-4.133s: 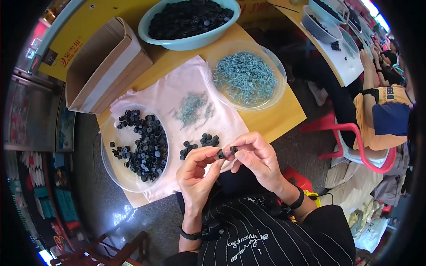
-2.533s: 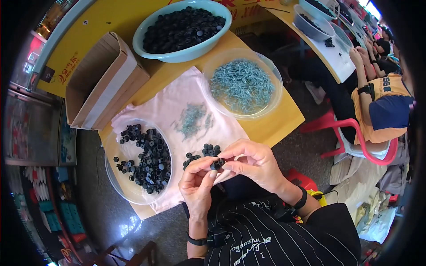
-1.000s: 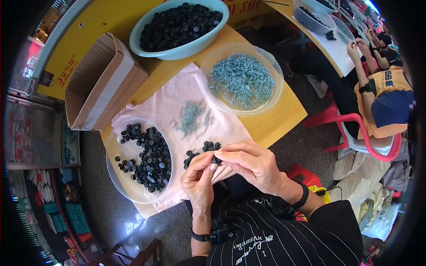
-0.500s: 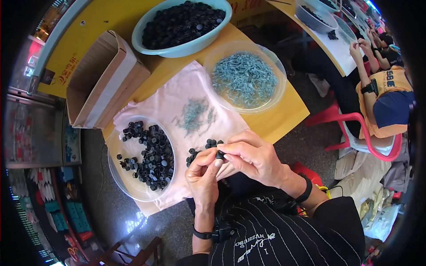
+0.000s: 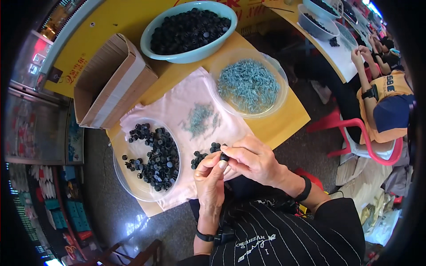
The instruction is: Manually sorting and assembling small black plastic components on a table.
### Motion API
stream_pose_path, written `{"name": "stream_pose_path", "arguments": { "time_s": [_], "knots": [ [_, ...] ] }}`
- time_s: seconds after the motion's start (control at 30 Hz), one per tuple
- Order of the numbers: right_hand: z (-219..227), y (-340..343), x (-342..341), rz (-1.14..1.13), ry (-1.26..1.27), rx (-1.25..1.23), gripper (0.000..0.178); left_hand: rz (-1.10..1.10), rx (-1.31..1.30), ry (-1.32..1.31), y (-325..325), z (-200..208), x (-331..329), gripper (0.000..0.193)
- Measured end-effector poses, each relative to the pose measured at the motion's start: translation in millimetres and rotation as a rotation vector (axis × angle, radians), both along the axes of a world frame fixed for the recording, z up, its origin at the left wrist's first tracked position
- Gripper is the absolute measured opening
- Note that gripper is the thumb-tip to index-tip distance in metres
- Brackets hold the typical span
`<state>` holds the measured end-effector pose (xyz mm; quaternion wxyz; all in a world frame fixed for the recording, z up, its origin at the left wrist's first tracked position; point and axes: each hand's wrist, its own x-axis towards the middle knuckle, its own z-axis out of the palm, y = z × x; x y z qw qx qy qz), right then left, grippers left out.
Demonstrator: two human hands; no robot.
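Note:
Between the fingertips of both hands is a small round black plastic cap [image 5: 224, 157], held above the near edge of the pink cloth [image 5: 168, 104]. My left hand [image 5: 209, 177] pinches it from the left with thumb and forefinger. From the other side my right hand [image 5: 255, 160] grips it the same way; whether a screw is in the cap cannot be seen. Just beyond the fingers lies a cluster of black caps [image 5: 198, 158], partly hidden. Farther up the cloth is a loose pile of small silvery screws [image 5: 199, 119].
A clear round tray [image 5: 125, 188] of black parts lies at left. At the back stand an open cardboard box [image 5: 120, 91], a pale blue basin [image 5: 188, 58] of black parts and a clear tub [image 5: 284, 95] of screws. A person [image 5: 386, 102] sits on a red chair [image 5: 368, 133] at right.
The whole scene has shifted slightly right and down in the view. Both hands still hold the cap, with the fingers slightly repositioned around it.

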<state>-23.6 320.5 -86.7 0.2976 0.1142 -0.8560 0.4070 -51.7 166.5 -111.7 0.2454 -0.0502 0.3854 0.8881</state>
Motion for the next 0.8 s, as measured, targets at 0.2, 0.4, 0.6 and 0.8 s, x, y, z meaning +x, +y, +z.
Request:
{"name": "stream_pose_path", "arguments": {
  "time_s": [0.2, 0.4, 0.6, 0.8],
  "knots": [
    [2.8, 1.2, -8.0, 0.052, 0.056, 0.066, 0.032, 0.037, -0.011, 0.032, 1.9, 3.3, -1.1, 0.017],
    [26.7, 5.7, -53.5, 0.122, -0.073, 0.093, 0.026, 0.083, -0.174, 0.175, -4.6, 20.3, -25.6, 0.022],
    [69.8, 40.0, -146.5, -0.225, -0.015, 0.03, 0.021, 0.296, -1.025, 0.625, -59.7, 40.0, -70.4, 0.021],
    [58.5, 79.9, -214.5, -0.427, 0.017, 0.095, 0.034, 0.182, -1.513, 0.919, -72.3, 35.0, -102.7, 0.022]
  ]
}}
